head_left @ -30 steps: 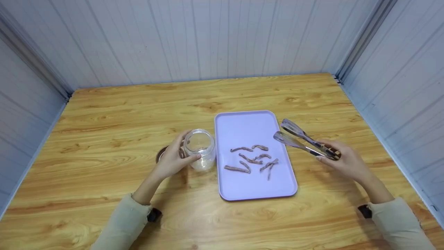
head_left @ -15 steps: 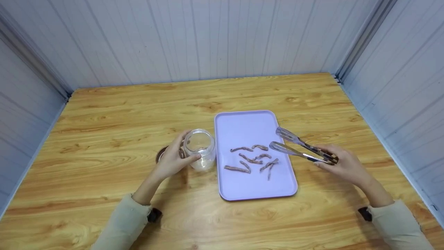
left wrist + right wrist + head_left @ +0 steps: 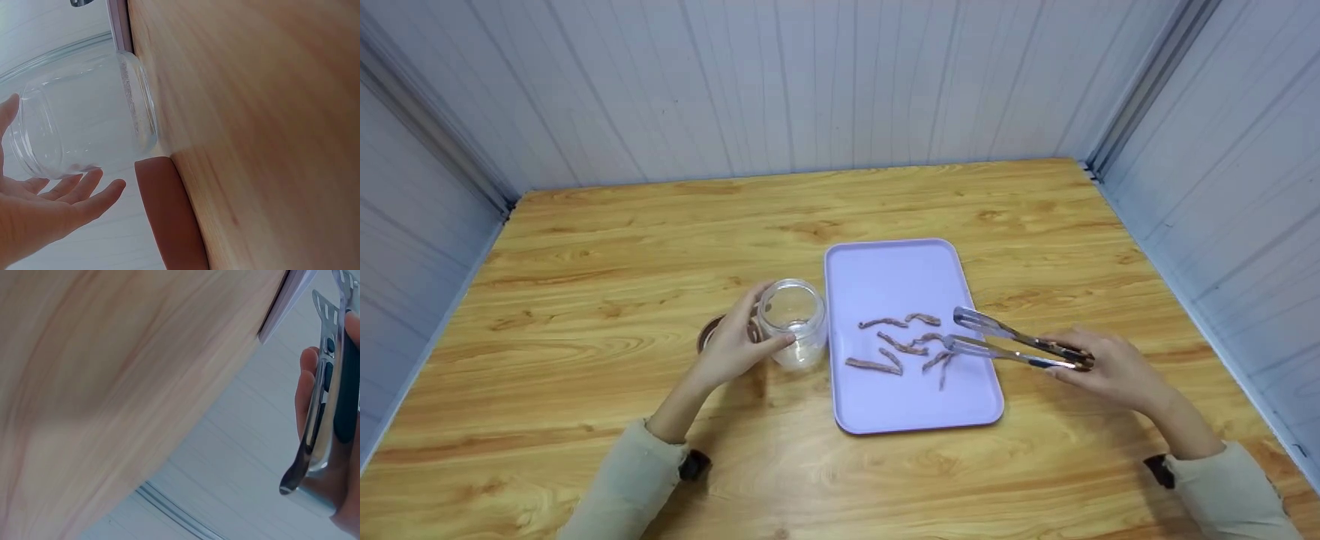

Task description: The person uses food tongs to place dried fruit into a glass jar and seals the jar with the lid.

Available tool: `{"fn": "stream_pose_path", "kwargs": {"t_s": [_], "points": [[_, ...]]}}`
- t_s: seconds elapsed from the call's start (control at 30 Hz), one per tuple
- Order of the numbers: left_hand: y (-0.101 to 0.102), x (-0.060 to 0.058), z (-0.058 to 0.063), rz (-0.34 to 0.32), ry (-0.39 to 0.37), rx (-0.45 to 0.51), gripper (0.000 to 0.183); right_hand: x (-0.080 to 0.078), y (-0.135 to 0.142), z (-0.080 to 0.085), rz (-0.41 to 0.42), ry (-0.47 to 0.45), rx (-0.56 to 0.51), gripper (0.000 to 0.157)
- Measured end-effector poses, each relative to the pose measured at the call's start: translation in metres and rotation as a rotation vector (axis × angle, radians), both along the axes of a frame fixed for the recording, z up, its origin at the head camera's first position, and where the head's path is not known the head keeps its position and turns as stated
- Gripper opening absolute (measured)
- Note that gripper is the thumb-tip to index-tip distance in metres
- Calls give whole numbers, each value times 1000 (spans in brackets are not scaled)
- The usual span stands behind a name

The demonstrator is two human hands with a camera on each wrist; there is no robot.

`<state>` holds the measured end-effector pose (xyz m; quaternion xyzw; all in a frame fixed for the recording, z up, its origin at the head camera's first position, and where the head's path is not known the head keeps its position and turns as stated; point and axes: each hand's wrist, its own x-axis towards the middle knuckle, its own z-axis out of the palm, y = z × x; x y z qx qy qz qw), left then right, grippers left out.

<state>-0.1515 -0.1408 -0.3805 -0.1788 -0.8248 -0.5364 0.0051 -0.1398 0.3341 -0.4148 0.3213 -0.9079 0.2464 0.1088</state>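
Observation:
My left hand holds a clear jar upright beside the tray's left edge, thumb in front and fingers round the far side. The left wrist view shows the jar's see-through wall and nothing inside it. My right hand grips metal tongs with dark handle grips, seen close up in the right wrist view. Their jaws are spread, tips over the right part of a lilac tray. One tip overlaps several thin, wrinkled brown strips lying there, and nothing is between the jaws.
A round brown lid lies on the wooden table just left of the jar, partly hidden by my left hand. In the left wrist view the lid stands low and close to the jar's base. Pale panel walls enclose the table.
The tongs have swung down and slightly left, from the tray's right edge to over the strips. My right hand has shifted a little nearer to me. Left hand and jar have stayed put.

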Motion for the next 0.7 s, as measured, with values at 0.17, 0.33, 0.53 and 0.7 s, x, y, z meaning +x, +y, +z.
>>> {"fn": "stream_pose_path", "kwargs": {"t_s": [0.17,0.33,0.53,0.7], "points": [[1,0,0,6,2,-6,72,3,1,0,-4,-19,39,40],[1,0,0,-2,4,8,71,3,3,-1,19,-43,31,37],[1,0,0,-3,3,10,71,3,3,-3,67,-56,2,38],[0,-1,-2,-3,-4,9,71,3,3,-3,77,-92,-20,37]]}}
